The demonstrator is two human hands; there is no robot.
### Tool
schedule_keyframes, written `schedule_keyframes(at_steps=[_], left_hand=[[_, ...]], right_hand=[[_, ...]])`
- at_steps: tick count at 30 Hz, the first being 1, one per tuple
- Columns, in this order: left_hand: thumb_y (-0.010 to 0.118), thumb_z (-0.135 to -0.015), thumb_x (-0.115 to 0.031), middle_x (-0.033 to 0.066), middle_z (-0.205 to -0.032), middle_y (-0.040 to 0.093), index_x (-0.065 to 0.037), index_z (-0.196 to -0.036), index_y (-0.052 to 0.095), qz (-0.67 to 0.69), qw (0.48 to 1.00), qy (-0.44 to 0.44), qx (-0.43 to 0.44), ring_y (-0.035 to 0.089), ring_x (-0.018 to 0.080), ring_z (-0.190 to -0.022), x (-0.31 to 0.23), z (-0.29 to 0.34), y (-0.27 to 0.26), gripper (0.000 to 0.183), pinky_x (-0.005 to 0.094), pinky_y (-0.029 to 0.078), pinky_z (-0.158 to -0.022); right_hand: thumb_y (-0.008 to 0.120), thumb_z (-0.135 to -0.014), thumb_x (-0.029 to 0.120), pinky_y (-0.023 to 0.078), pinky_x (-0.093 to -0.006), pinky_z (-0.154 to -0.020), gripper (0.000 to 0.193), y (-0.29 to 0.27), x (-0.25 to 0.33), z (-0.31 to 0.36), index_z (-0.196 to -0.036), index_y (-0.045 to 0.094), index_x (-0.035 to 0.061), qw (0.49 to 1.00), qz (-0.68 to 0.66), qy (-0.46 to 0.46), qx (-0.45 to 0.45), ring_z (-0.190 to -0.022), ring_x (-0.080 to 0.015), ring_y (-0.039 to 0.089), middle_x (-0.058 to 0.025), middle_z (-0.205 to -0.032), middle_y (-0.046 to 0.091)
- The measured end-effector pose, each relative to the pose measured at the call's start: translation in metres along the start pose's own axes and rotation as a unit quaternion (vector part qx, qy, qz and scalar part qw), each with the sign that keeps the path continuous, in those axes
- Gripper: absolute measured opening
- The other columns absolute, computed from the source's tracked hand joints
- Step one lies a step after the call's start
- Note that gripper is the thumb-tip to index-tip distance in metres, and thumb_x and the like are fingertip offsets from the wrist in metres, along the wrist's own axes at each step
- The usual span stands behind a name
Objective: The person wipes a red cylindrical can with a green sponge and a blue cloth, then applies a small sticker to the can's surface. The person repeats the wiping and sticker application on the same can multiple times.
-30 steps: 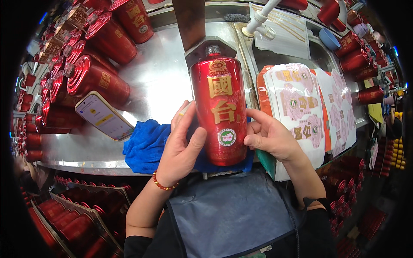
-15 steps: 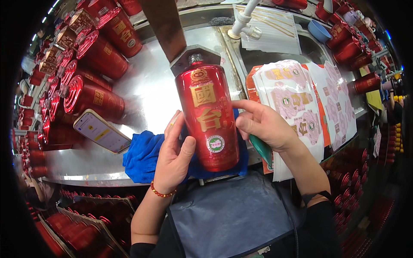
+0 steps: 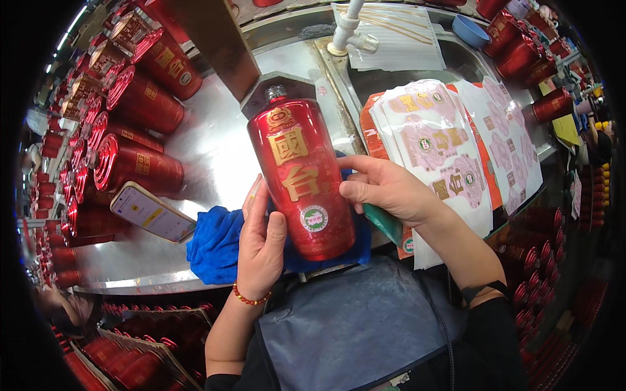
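Observation:
A glossy red bottle [image 3: 297, 156] with gold characters and a round white-and-green emblem lies in front of me, its threaded neck [image 3: 276, 92] pointing away. Its lower part rests over a blue cloth [image 3: 215, 246]. My left hand [image 3: 262, 244] cups the bottle's left side, thumb along the edge and fingertips partly hidden behind it. At the right side, my right hand [image 3: 394, 192] has its thumb and forefinger at the bottle's edge. A flat green scraper-like piece [image 3: 383, 225] is tucked under that hand's curled fingers.
Printed decal sheets [image 3: 433, 140] lie on the right beside a white pipe [image 3: 345, 32]. A wooden post with a dark angular rest [image 3: 251, 101] stands beyond the bottle. Several red bottles [image 3: 147, 98] and a phone [image 3: 153, 212] are left. A blue bowl [image 3: 471, 31] sits far right.
The whole view has shifted slightly, so most things appear a little farther left. The bottle seems turned very slightly leftward. Both hands keep nearly the same hold.

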State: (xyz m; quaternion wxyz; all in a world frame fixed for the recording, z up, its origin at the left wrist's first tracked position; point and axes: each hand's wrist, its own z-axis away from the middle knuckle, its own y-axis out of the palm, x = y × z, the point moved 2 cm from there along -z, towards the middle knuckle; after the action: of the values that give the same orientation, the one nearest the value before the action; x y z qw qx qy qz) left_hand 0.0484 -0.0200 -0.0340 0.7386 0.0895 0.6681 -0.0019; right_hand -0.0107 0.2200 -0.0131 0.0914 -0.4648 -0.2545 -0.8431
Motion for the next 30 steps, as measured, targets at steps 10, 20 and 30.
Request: schedule_keyframes(at_steps=[10,20,30], left_hand=[[0.042,-0.115,-0.033,0.0117,-0.158,0.048,0.002,-0.163,0.029,0.007,1.000,-0.014,-0.003,0.048,0.0196,-0.143,0.003,0.000,-0.006,0.061,0.0353,0.039,-0.119],[0.045,-0.114,-0.036,0.0148,-0.162,0.041,0.002,-0.163,0.029,-0.048,0.999,-0.011,0.019,0.038,0.0246,-0.150,-0.005,0.001,-0.005,0.064,0.0387,0.029,-0.124],[0.065,-0.105,-0.025,0.0212,-0.168,0.030,0.002,-0.164,0.027,-0.182,0.981,0.029,0.055,0.024,0.0324,-0.157,-0.010,0.003,-0.009,0.076,0.0444,0.020,-0.127]], right_hand=[[0.073,-0.101,0.021,0.049,-0.0203,-0.070,0.058,-0.001,0.000,-0.001,-0.149,0.050,-0.0035,1.000,-0.018,0.002,0.002,-0.078,-0.0059,0.062,0.0009,-0.091,0.066],[0.082,-0.094,0.028,0.041,-0.0198,-0.062,0.067,0.003,0.000,0.014,-0.147,0.054,-0.0032,0.999,0.035,-0.009,-0.008,-0.066,-0.0016,0.052,0.0056,-0.073,0.059],[0.084,-0.090,0.010,0.039,-0.0172,-0.061,0.079,0.011,0.001,0.029,-0.155,0.042,-0.0031,0.998,0.056,0.016,0.010,-0.068,-0.0009,0.053,0.0025,-0.079,0.059]])
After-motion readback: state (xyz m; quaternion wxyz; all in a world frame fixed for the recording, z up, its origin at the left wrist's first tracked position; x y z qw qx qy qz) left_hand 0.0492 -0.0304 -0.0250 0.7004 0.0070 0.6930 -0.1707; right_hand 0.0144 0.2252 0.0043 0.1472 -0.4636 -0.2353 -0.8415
